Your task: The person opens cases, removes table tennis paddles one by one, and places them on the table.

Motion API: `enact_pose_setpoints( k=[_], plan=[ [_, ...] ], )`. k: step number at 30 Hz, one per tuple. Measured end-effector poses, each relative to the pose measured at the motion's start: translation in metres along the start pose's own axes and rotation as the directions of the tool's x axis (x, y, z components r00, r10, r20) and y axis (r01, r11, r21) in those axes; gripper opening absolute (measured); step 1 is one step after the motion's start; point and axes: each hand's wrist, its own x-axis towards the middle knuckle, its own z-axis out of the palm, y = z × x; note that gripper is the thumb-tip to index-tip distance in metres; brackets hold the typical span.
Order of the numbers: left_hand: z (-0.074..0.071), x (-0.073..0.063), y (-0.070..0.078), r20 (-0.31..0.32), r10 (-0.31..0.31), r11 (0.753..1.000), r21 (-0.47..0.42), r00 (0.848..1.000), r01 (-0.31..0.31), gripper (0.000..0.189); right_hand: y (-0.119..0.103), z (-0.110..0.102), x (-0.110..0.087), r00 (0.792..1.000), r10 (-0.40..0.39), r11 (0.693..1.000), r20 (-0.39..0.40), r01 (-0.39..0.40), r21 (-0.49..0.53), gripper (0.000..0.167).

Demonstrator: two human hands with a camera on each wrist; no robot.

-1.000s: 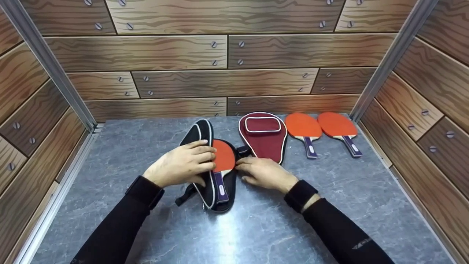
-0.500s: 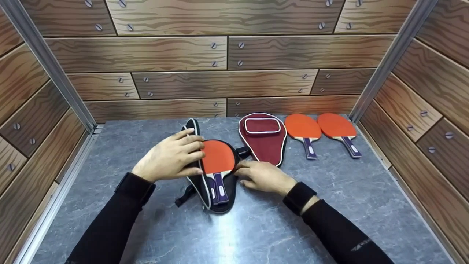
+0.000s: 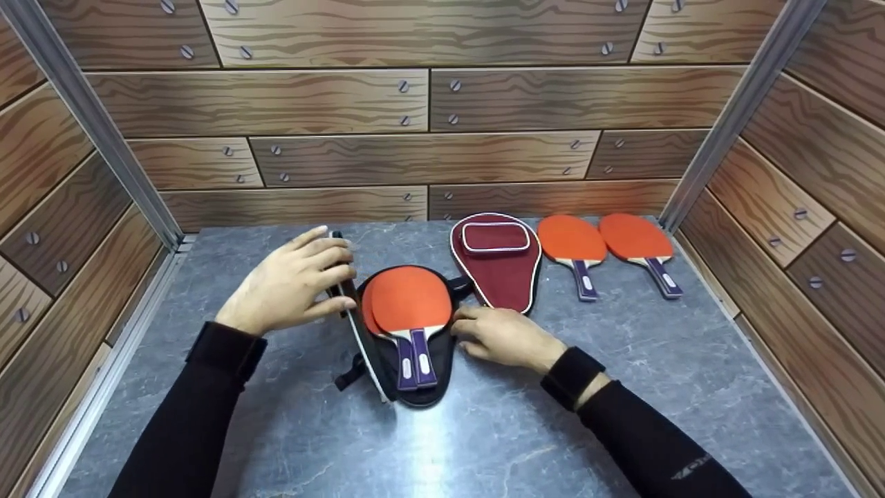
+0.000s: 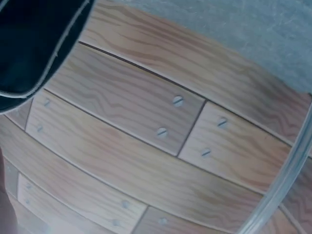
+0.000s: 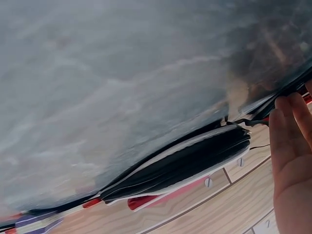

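A black table tennis bat case (image 3: 439, 377) lies unzipped on the table, its flap tilted up on the left side. Inside rest two overlapping bats (image 3: 413, 297) with orange-red faces and purple handles. My left hand (image 3: 283, 277) holds the flap's upper edge, fingers over the inner side. White piping borders the flap (image 4: 36, 44) at the top left of the left wrist view. My right hand (image 3: 508, 339) pinches the case's right rim, thumb low beside the fingertips. In the right wrist view, its fingers (image 5: 285, 131) reach the black edge, partly hiding it.
A burgundy bat case (image 3: 501, 270) with a small pocket lies just behind my right hand. Two more orange bats (image 3: 572, 238) lie side by side at the back right. Wood-patterned walls (image 3: 429, 159) close in the back and sides of the grey table (image 3: 553, 429).
My left hand has swung the flap up and leftward, uncovering a second bat under the first. The right hand has stayed by the rim, shifting slightly right with the case.
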Motion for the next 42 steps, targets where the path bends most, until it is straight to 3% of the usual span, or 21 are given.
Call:
enact_pose_setpoints(
  k=[6,15,22,32,37,42],
  plan=[
    [0.002,-0.015,-0.007,0.011,-0.083,0.987,-0.14,0.997,0.083,0.039,0.002,-0.002,-0.009,1.0,-0.002,1.0,-0.006,0.002,-0.004,0.018],
    [0.01,-0.036,-0.01,0.066,-0.152,0.938,-0.303,0.986,0.165,0.022,0.006,-0.004,-0.027,0.999,-0.033,0.999,-0.034,0.033,-0.006,0.017],
    [0.027,-0.054,-0.001,0.127,-0.157,0.926,-0.327,0.979,0.19,0.024,0.005,-0.008,-0.04,1.0,0.004,1.0,0.001,-0.004,0.008,0.018],
    [0.05,-0.078,0.012,0.145,-0.154,0.932,-0.307,0.977,0.193,0.035,0.008,-0.009,-0.053,1.0,0.005,1.0,-0.004,-0.005,0.015,0.018],
    [0.056,-0.084,0.017,0.201,-0.154,0.933,-0.293,0.968,0.209,0.044,0.01,-0.01,-0.059,1.0,-0.002,1.0,-0.005,0.002,0.013,0.018],
    [0.051,-0.077,0.021,0.261,-0.153,0.942,-0.252,0.953,0.22,0.049,0.011,-0.011,-0.061,1.0,-0.003,1.0,-0.001,0.003,-0.001,0.021]
  ],
)
